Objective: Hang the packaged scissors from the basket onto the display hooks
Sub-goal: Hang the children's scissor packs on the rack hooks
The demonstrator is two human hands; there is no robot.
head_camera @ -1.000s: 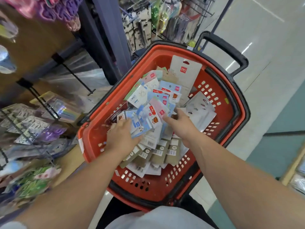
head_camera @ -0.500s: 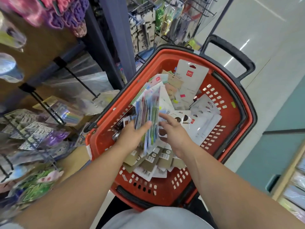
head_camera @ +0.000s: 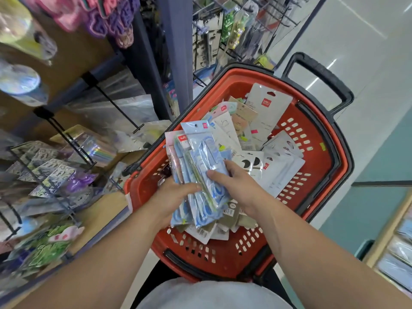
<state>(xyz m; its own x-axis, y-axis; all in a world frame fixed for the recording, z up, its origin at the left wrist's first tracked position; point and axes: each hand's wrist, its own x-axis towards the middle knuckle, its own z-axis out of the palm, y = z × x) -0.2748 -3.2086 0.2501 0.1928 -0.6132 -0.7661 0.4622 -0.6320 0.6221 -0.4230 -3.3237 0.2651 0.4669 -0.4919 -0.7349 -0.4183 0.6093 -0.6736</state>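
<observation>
Both hands are clamped on one bundle of packaged scissors (head_camera: 200,166), raised just over the middle of the red basket (head_camera: 321,121). The left hand (head_camera: 176,197) grips the bundle from its eight o'clock side, thumb laid across the clear front. The right hand (head_camera: 236,186) grips it from the four o'clock side, thumb pressing the plastic and fingers curled behind. The two thumbs lie near each other on the front without touching. The bundle is several blue and pink packs fanned together, their hang tabs pointing towards eleven o'clock, their lower ends just above the loose packs (head_camera: 243,219) lying in the basket.

More carded goods fill the basket from twelve to three o'clock of the hands, among them a tall white card with a red logo (head_camera: 267,108) leaning on the far wall. The basket's black handle (head_camera: 323,76) stands up at its one o'clock corner.

At nine to ten o'clock of the basket, black display hooks (head_camera: 113,103) jut from a brown shelf panel; the one nearest the basket is bare along its visible length. Shiny sticker packs (head_camera: 51,172) hang lower at nine o'clock, green packs (head_camera: 44,246) at eight. A wire rack of hanging goods (head_camera: 207,47) stands at twelve o'clock, and pale glossy floor (head_camera: 367,52) lies at two o'clock
</observation>
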